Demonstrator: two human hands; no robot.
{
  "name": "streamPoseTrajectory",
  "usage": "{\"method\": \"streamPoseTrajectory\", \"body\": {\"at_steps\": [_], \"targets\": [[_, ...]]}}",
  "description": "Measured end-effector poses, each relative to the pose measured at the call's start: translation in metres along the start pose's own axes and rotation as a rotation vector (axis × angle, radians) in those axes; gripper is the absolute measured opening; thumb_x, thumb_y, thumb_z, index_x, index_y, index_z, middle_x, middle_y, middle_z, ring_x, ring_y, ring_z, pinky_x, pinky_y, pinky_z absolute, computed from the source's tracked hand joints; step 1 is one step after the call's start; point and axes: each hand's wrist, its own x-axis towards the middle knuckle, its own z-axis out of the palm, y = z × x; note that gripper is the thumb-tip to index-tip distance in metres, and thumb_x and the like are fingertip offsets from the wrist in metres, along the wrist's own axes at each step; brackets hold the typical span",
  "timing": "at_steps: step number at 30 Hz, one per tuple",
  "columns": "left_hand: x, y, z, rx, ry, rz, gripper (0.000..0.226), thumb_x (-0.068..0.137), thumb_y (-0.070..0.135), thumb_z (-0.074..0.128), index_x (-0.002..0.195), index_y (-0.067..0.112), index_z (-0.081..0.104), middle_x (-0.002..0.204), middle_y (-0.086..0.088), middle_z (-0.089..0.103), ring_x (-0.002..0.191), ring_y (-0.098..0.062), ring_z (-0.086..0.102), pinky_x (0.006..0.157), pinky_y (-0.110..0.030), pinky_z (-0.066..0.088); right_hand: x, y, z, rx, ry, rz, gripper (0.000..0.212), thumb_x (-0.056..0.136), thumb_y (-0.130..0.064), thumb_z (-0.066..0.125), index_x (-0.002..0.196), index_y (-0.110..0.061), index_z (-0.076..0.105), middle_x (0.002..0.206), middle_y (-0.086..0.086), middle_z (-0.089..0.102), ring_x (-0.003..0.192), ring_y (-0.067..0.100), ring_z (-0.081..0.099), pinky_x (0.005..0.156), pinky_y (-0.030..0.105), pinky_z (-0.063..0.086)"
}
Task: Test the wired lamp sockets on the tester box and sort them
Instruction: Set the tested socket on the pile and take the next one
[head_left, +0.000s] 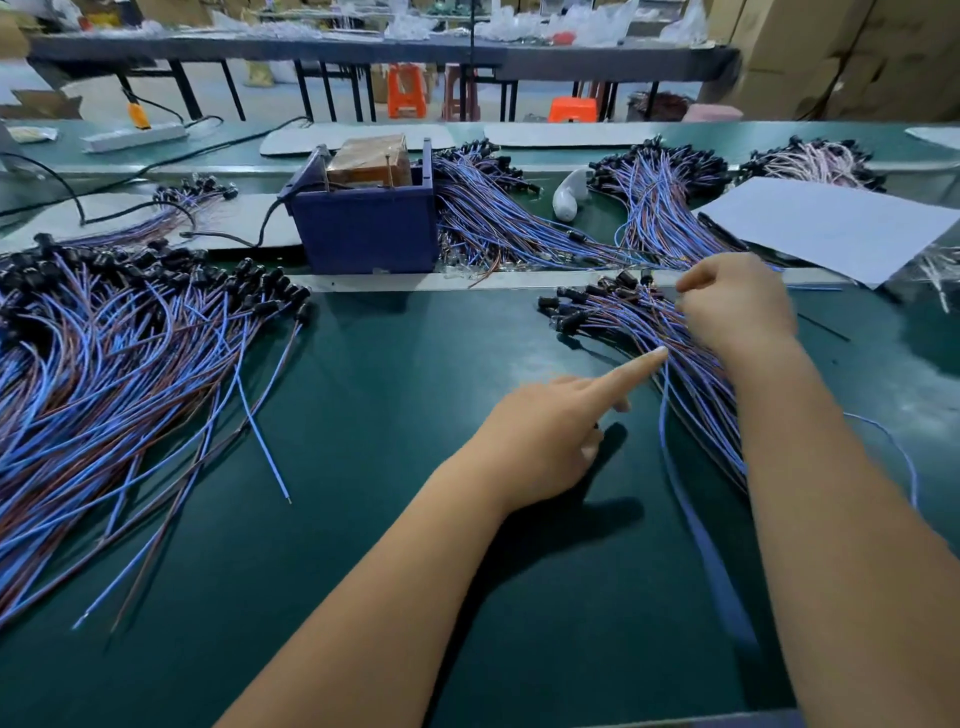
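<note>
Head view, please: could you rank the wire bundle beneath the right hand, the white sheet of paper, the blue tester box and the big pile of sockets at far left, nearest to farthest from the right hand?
From the right hand:
1. Wire bundle, directly under it, touching.
2. White sheet of paper, just behind, to its right.
3. Blue tester box, back left of it.
4. Big pile of sockets, far left.

A white paper sheet (831, 228) lies near orange stools (408, 91) beyond.

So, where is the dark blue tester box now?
In the head view, the dark blue plastic tester box stands left of centre, at the green table's back, between two wired-socket piles.
</note>
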Motion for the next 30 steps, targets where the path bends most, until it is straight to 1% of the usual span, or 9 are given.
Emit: {"method": "streamPoseTrajectory", "body": {"at_steps": [3, 5, 9, 14, 19, 21, 23, 26, 30], "targets": [[0.001, 0.003, 0.004, -0.136, -0.029, -0.016, 0.092, 0.078, -0.01, 0.04, 0.151, 0.044, 0.023, 0.124, 0.015, 0.059, 0.098, -0.011, 0.055, 0.088, -0.03, 0.048, 0.0, -0.001, 0.002, -0.173, -0.005, 0.05, 0.032, 0.086, -0.011, 0.052, 0.111, -0.023, 0.068, 0.121, 0.011, 0.064, 0.118, 0.037, 0.051, 0.099, 0.044, 0.036], [0.0, 0.001, 0.003, -0.244, -0.009, -0.024, 0.086, 0.071, -0.013, 0.035, 0.143, 0.033, 0.042, 0.118, 0.011, 0.062, 0.095, -0.01, 0.054, 0.083, -0.02, 0.045, -0.004, -0.009, 0.006, -0.201, 0.0, 0.007, 0.033, 0.087, -0.013, 0.052, 0.114, -0.024, 0.067, 0.124, 0.013, 0.062, 0.12, 0.038, 0.048, 0.097, 0.041, 0.036], [-0.001, -0.016, -0.007, -0.331, 0.277, -0.183, 0.053, 0.068, -0.005, 0.036, 0.102, 0.014, 0.072, 0.097, 0.003, 0.068, 0.087, -0.021, 0.062, 0.081, -0.031, 0.05, -0.023, -0.036, 0.028, -0.113, -0.064, -0.125, 0.031, 0.081, -0.01, 0.05, 0.101, -0.018, 0.071, 0.106, 0.012, 0.068, 0.097, 0.034, 0.059, 0.077, 0.035, 0.043], [-0.012, -0.061, -0.032, 0.01, 0.597, -0.573, 0.037, 0.081, 0.0, 0.048, 0.1, 0.019, 0.074, 0.114, -0.004, 0.065, 0.109, -0.029, 0.051, 0.093, -0.032, 0.041, -0.054, -0.082, 0.071, 0.04, -0.216, -0.266, 0.025, 0.086, -0.015, 0.049, 0.101, -0.016, 0.07, 0.108, 0.009, 0.068, 0.1, 0.031, 0.06, 0.078, 0.032, 0.043], [-0.042, -0.093, -0.056, 0.253, 0.551, -0.995, 0.034, 0.088, 0.019, 0.052, 0.118, 0.026, 0.065, 0.151, -0.006, 0.037, 0.131, -0.033, 0.026, 0.104, -0.042, 0.026, -0.085, -0.127, 0.111, 0.419, -0.387, -0.388, 0.019, 0.09, -0.012, 0.051, 0.093, -0.018, 0.069, 0.078, -0.007, 0.06, 0.077, 0.015, 0.054, 0.064, 0.022, 0.037], [-0.045, -0.096, -0.062, 0.214, 0.537, -1.072, 0.037, 0.091, 0.023, 0.051, 0.127, 0.026, 0.058, 0.158, -0.012, 0.025, 0.141, -0.034, 0.016, 0.111, -0.046, 0.021, -0.093, -0.137, 0.124, 0.485, -0.436, -0.373, 0.019, 0.091, -0.011, 0.051, 0.092, -0.02, 0.068, 0.073, -0.012, 0.057, 0.071, 0.01, 0.052, 0.057, 0.015, 0.035], [-0.046, -0.099, -0.065, 0.195, 0.492, -1.134, 0.044, 0.093, 0.027, 0.048, 0.136, 0.026, 0.05, 0.159, -0.016, 0.021, 0.146, -0.033, 0.01, 0.114, -0.048, 0.016, -0.097, -0.141, 0.136, 0.472, -0.437, -0.329, 0.021, 0.089, -0.011, 0.051, 0.093, -0.019, 0.07, 0.082, -0.007, 0.063, 0.079, 0.014, 0.055, 0.064, 0.018, 0.039], [-0.044, -0.102, -0.064, 0.208, 0.396, -1.185, 0.048, 0.093, 0.029, 0.046, 0.141, 0.023, 0.043, 0.153, -0.017, 0.032, 0.142, -0.034, 0.019, 0.112, -0.047, 0.018, -0.094, -0.143, 0.143, 0.449, -0.37, -0.232, 0.021, 0.088, -0.011, 0.048, 0.09, -0.012, 0.069, 0.095, 0.005, 0.07, 0.092, 0.025, 0.059, 0.077, 0.03, 0.047], [-0.047, -0.102, -0.064, 0.301, 0.501, -1.133, 0.044, 0.091, 0.018, 0.049, 0.134, 0.028, 0.048, 0.134, -0.005, 0.053, 0.123, -0.032, 0.036, 0.091, -0.042, 0.028, -0.093, -0.142, 0.144, 0.483, -0.363, -0.232, 0.022, 0.088, -0.012, 0.046, 0.087, -0.013, 0.068, 0.086, 0.004, 0.069, 0.088, 0.025, 0.06, 0.075, 0.033, 0.049]]}}
